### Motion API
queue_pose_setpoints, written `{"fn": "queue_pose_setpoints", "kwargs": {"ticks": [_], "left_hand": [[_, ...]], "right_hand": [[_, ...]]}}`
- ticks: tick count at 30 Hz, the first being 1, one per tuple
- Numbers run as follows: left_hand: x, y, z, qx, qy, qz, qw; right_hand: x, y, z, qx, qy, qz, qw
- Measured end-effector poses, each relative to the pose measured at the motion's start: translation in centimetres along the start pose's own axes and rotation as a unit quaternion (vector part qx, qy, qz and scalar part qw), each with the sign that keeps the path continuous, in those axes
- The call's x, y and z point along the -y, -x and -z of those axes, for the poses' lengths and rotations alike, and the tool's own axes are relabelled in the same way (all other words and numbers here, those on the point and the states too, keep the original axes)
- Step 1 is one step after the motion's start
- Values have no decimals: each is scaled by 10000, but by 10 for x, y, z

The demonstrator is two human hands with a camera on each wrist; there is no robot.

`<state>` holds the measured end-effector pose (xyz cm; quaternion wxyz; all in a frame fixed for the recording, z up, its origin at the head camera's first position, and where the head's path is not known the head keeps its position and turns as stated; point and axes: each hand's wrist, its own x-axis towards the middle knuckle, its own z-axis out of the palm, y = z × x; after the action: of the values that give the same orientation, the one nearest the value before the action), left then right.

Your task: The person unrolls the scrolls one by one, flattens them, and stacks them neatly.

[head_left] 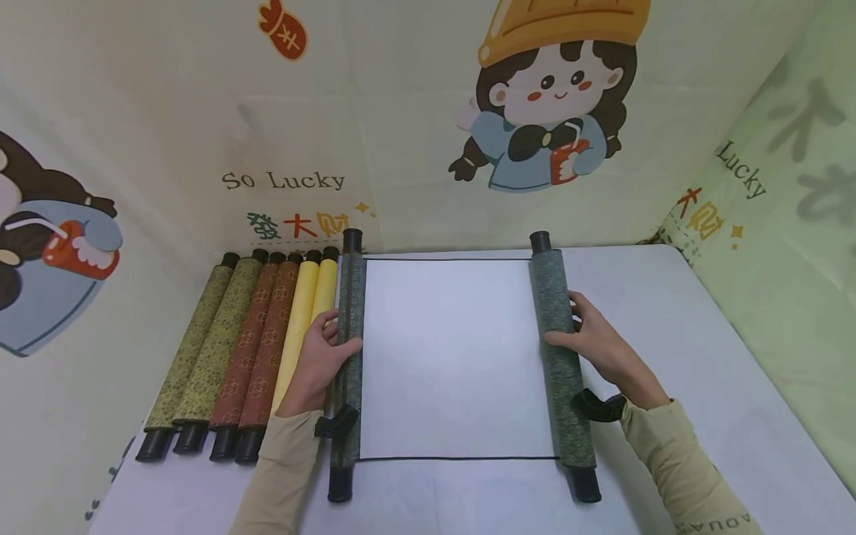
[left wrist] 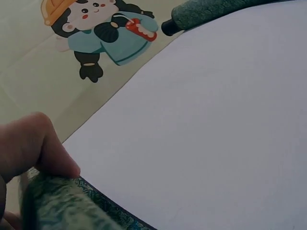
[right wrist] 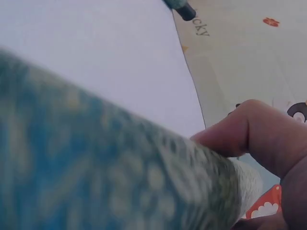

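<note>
A hanging scroll lies partly unrolled, its blank white sheet (head_left: 456, 360) spread between two rolls backed in blue-green patterned cloth with black end knobs. My left hand (head_left: 319, 365) grips the left roll (head_left: 351, 297), thumb over the top and fingers at its outer side. Around the thicker right roll (head_left: 553, 297), my right hand (head_left: 605, 349) has its thumb on top and its fingers at the far side. In the left wrist view the thumb (left wrist: 60, 160) bends over the cloth edge. The right wrist view shows the roll (right wrist: 120, 167) large and blurred below the sheet.
Left of the scroll, several rolled scrolls lie side by side: olive green (head_left: 217, 342), dark red (head_left: 270, 342) and yellow (head_left: 301, 319). The left forearm overlaps the yellow ones. A white table (head_left: 669, 327) carries everything, with a cartoon-printed cloth backdrop (head_left: 401, 148) behind.
</note>
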<state>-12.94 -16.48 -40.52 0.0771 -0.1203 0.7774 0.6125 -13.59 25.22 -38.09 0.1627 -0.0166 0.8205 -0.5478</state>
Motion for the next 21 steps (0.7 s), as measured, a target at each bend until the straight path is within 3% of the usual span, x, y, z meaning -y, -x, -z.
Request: {"fn": "queue_pose_setpoints", "kwargs": {"ticks": [12,21], "left_hand": [[3,2,13,304,278,-279,9988],[4,2,17,227,138,-141,9995]], "right_hand": [[1,0,6,29,-47,-112,9999],[4,1,8,-121,199,-280,9993]]}}
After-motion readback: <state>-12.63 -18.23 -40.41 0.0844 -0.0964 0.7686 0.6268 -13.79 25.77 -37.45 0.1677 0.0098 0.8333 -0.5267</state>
